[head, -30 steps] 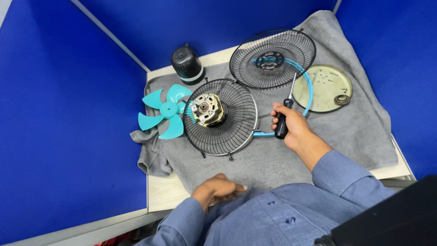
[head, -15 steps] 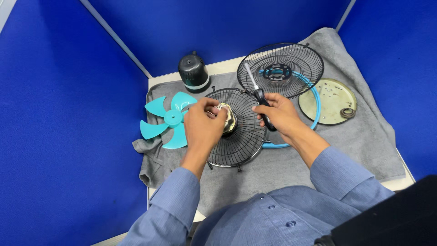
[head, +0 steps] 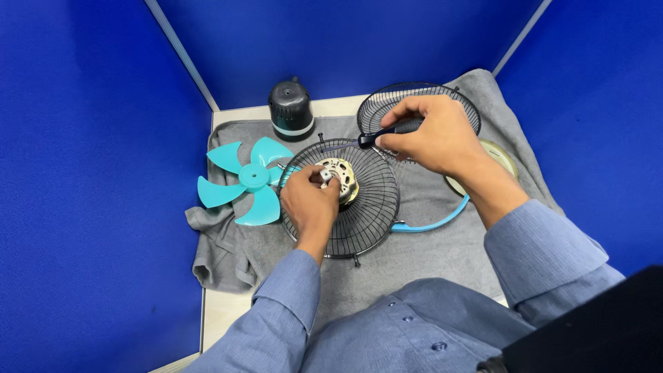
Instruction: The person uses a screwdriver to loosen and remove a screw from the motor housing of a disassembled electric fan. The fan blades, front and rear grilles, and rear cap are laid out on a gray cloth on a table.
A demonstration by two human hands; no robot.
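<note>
Fan motor (head: 338, 178) in black wire guard (head: 343, 199) on grey cloth (head: 421, 255) — both hands busy.
Left hand (head: 309, 204) grip pinching motor; right hand (head: 431, 135) grip clenched round black-handled screwdriver (head: 387, 132) — teal blade (head: 243, 184) just beside.

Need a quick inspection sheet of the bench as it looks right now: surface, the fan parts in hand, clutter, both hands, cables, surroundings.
Surface: grey cloth spread over a pale table, rumpled at its left edge.
Job's things: motor sits in the middle of the near wire grille; black-handled screwdriver points toward it.
Clutter: teal fan blade, black motor cover, second wire grille, blue ring, pale round plate.
Grippers: left hand pinches a small part at the motor; right hand grips the screwdriver.
Cables: nothing seen.
Surroundings: blue partition walls on three sides.
</note>
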